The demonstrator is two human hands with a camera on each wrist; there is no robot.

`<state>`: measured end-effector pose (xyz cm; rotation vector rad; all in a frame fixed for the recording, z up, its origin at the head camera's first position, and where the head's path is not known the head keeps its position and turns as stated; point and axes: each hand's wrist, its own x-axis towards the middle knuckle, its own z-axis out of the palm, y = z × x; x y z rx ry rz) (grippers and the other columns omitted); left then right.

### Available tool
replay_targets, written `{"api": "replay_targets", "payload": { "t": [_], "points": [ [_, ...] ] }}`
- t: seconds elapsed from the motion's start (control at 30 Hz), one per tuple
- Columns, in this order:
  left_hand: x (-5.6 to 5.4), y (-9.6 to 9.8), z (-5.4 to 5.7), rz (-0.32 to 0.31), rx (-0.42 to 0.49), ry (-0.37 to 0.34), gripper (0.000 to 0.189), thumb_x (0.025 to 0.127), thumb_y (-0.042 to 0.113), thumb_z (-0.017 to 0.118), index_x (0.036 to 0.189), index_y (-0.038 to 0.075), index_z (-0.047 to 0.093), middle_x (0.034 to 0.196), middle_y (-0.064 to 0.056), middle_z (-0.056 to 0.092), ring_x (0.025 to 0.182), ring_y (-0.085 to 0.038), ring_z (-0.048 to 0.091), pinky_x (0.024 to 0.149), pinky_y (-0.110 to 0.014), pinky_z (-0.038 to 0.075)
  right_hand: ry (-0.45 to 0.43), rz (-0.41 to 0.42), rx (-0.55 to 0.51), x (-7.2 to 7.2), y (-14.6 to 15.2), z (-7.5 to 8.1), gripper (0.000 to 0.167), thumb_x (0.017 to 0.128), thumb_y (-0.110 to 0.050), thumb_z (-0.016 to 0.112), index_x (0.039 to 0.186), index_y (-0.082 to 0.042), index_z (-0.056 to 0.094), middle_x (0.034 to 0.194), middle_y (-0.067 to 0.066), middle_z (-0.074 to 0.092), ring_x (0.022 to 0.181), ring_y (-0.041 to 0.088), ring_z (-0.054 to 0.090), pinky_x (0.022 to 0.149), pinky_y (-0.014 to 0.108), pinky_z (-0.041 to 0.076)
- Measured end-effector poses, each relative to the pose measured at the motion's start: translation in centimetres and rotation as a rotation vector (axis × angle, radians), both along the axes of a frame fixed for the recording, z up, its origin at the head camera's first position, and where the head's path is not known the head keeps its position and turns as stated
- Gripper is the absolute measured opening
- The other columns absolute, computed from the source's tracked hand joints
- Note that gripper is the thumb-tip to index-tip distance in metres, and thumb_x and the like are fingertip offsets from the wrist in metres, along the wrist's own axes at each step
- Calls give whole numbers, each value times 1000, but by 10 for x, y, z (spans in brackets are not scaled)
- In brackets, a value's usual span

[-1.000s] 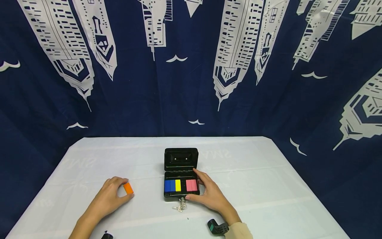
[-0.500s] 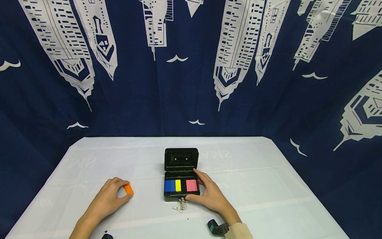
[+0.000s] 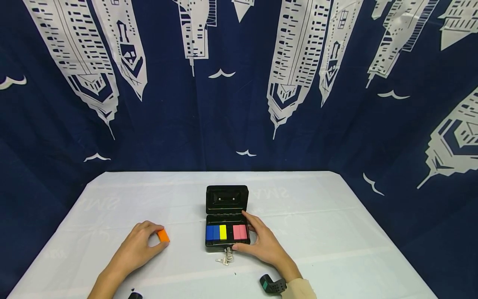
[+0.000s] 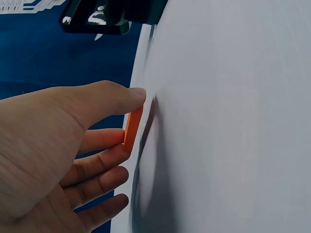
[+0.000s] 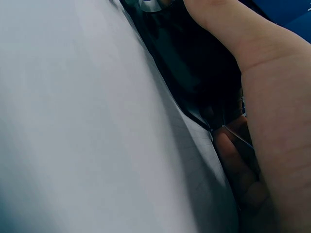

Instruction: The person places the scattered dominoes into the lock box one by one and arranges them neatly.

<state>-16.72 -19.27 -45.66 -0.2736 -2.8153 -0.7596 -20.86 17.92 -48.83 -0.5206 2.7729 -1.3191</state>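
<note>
My left hand (image 3: 139,245) pinches an orange block (image 3: 163,235) between thumb and fingers, to the left of the box. In the left wrist view the orange block (image 4: 133,127) stands on edge close over the white surface, its shadow beside it. A black metal cash box (image 3: 227,245) lies with its lid (image 3: 226,199) raised. Inside are two blue blocks (image 3: 213,232), a yellow block (image 3: 223,232) and two pink blocks (image 3: 240,232), with a gap between yellow and pink. My right hand (image 3: 263,241) grips the box's right side, thumb at the front, fingertip near the hinge.
Keys (image 3: 225,258) hang from the lock at the box's front. A black wristband (image 3: 272,285) is at the right wrist, and a dark object (image 3: 135,295) shows at the bottom edge. The white table (image 3: 317,224) ends at a dark blue printed curtain (image 3: 168,124).
My left hand has shifted slightly right with the orange block. The right hand and the box have stayed where they were.
</note>
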Motion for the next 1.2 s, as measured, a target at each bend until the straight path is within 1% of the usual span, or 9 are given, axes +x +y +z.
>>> {"api": "replay_targets", "payload": {
  "t": [0.17,0.33,0.47,0.63,0.8,0.97,1.2],
  "points": [
    [-1,1,1,-1,3,5,39,79,20,88,113,3,75,109,-7,69,108,-30,61,97,-53,51,0,-5,8,0,0,0,105,74,-58,88,160,-29,36,160,4,44,131,26,60,112,51,47],
    [-3,2,3,-22,37,30,39,79,18,88,113,3,75,108,-5,69,107,-29,63,96,-53,52,0,-13,13,0,-1,0,104,74,-58,88,160,-29,37,160,4,44,131,26,60,112,50,47],
    [-4,4,6,-35,50,48,39,80,18,87,114,4,75,107,-3,69,103,-24,65,94,-51,54,1,-11,11,0,-1,0,104,75,-58,87,160,-28,36,160,4,44,132,26,59,112,50,47],
    [-6,9,12,-39,54,52,40,81,18,87,117,4,75,107,-1,68,98,-20,64,89,-47,55,6,-6,4,-1,0,-1,104,74,-58,88,160,-28,37,160,3,44,131,25,60,112,50,47],
    [-7,14,16,-53,66,74,40,82,17,86,118,4,75,108,-1,68,98,-19,64,88,-47,56,7,-4,8,-1,0,-2,104,75,-58,87,160,-28,36,159,4,44,131,25,60,111,50,48],
    [-10,19,16,-75,70,116,40,82,17,86,118,3,75,108,-2,68,98,-19,65,87,-46,57,-2,-3,12,0,-1,-3,103,76,-57,87,161,-28,36,159,5,44,131,26,59,112,50,47],
    [-12,28,20,-91,78,109,41,83,18,86,119,4,75,109,0,67,101,-19,64,90,-46,57,0,-9,14,0,0,-2,103,75,-57,87,160,-29,36,159,4,44,132,26,59,112,50,47]
  ]
}}
